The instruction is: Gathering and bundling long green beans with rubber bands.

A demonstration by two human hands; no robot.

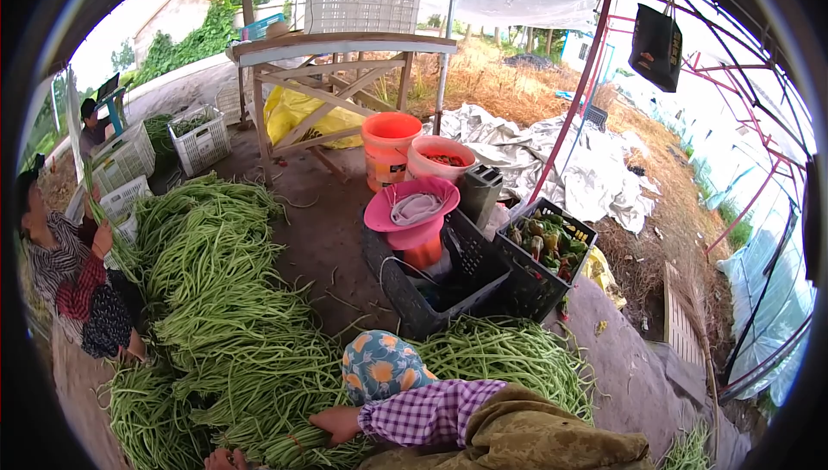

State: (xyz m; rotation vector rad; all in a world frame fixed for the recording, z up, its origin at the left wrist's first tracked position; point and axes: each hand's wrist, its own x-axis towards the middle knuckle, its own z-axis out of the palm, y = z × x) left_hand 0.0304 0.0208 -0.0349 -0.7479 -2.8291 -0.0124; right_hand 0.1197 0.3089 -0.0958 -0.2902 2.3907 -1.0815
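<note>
My right hand point(337, 423), in a purple checked sleeve point(430, 408), is closed over a bundle of yardlong beans point(294, 447) bound with a thin red band. Its fingertips are hidden in the beans. At the bottom edge, only part of my left hand point(225, 459) shows, close to the bundle's left end; its grip cannot be made out. A deep heap of long green beans point(226, 289) spreads in front of me and to the left. More beans point(511, 357) lie to the right, behind my sleeve. A rounded teal floral cloth point(383, 363) sits just above my forearm.
Two other people point(71, 276) point(94, 127) are at the left; the nearer holds beans. Black crates point(446, 295) point(546, 253), one holding peppers, stand ahead beside a pink hat point(412, 208) and orange buckets point(388, 146). White crates point(199, 140), a wooden table point(343, 43) and poles point(576, 82) stand beyond.
</note>
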